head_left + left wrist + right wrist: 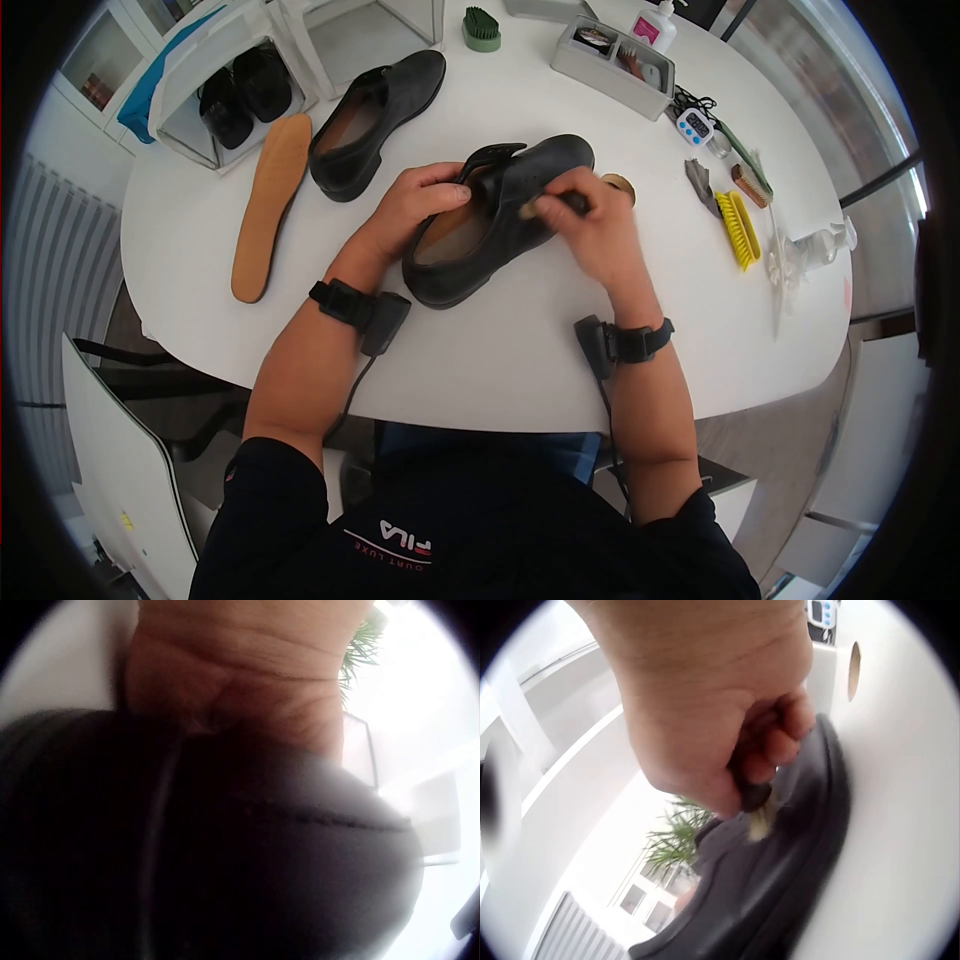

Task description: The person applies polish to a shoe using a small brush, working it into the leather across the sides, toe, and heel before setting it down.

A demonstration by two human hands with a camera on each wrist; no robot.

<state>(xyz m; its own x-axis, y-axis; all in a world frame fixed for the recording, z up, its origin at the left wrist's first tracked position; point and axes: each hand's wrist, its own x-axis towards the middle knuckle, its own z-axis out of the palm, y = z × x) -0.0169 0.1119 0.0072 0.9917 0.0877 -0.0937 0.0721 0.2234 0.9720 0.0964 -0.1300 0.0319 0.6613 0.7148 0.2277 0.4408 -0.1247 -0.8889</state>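
Observation:
A black leather shoe (500, 245) lies on the table before me, toe pointing away to the right. My left hand (415, 205) grips its left side, the thumb over the rim of the opening and the other fingers hidden behind. A strap (492, 153) stands lifted above the opening. In my right hand (597, 232) is a small dark-handled brush with pale bristles (760, 825), pinched between thumb and curled fingers. Those bristles are right at the upper's near side. Shoe leather fills most of the left wrist view, under the palm (247, 690).
Beyond lies the matching shoe (415, 90), with a tan insole (270, 205) to its left. A box (185, 135) holds black footwear. Rightward are a yellow brush (738, 230), a timer (694, 127), a grey organizer (610, 75) and a pump bottle (655, 25). A green brush (481, 32) stands at the back.

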